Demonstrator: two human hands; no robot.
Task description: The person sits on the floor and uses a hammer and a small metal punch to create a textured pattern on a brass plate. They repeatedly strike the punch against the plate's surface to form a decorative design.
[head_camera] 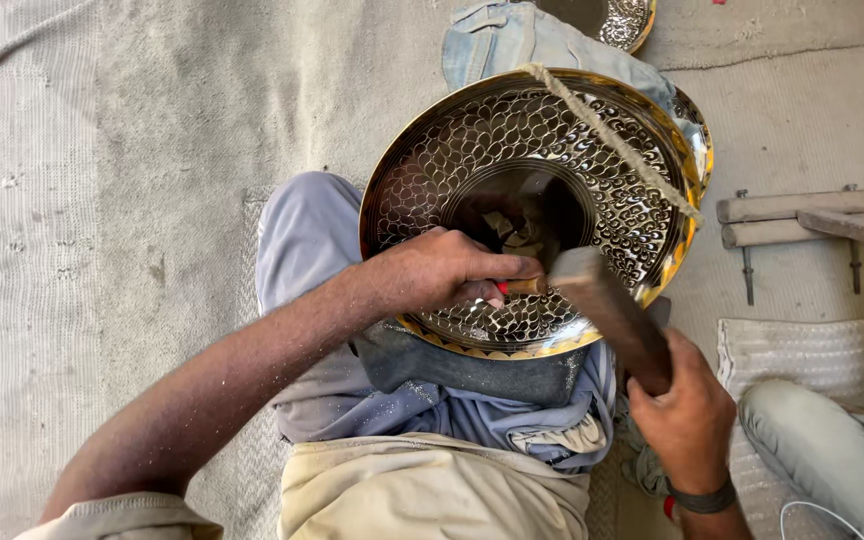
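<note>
Over the brass tray, the wooden mallet slants up-left from the right hand.

Pale woven floor mat under my folded legs

I see wooden blocks with metal pins lying on it at right; a ribbed grey mat just below them; part of a second engraved plate at the top edge.

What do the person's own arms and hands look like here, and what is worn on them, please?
Both forearms are bare. The left hand is ungloved with no ring visible, and a short beige sleeve ends near the elbow. The right hand is ungloved too, with a dark band round the wrist and something red just below it.
</note>
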